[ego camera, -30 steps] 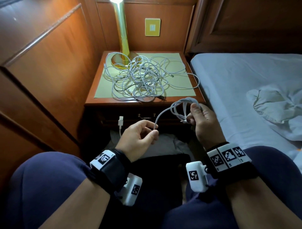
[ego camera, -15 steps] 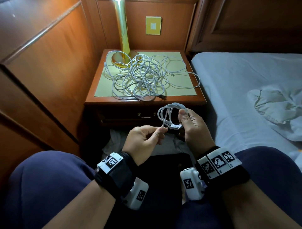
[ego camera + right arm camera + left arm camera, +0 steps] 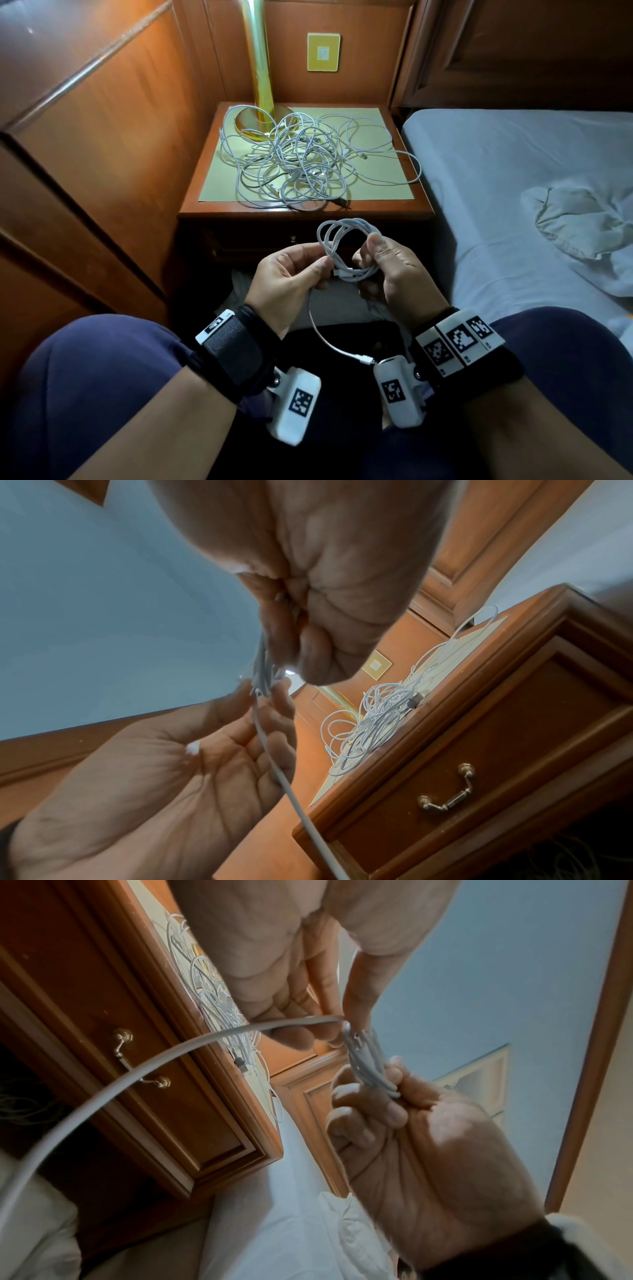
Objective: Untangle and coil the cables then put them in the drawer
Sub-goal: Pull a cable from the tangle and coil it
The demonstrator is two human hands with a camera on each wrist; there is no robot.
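Observation:
A white cable coil (image 3: 344,240) hangs in front of the nightstand drawer (image 3: 253,240). My right hand (image 3: 368,260) grips the coil's lower side (image 3: 373,1069) with curled fingers. My left hand (image 3: 322,270) pinches the same cable right beside the coil (image 3: 337,1019), between thumb and fingers. The loose tail (image 3: 317,329) loops down from the left hand to a connector (image 3: 364,359) above my lap. In the right wrist view the tail (image 3: 284,780) runs across my left palm (image 3: 164,772). A tangle of several white cables (image 3: 301,164) lies on the nightstand top.
A gold lamp base (image 3: 260,120) stands at the nightstand's back left, touching the tangle. The drawer front carries a brass handle (image 3: 448,799); a dark space below it shows faint cable loops (image 3: 24,1104). A bed (image 3: 513,192) is on the right, wood panelling (image 3: 102,137) on the left.
My hands have come together and dropped slightly. The left hand slid along the cable up to the coil, and the tail now hangs slack toward my lap.

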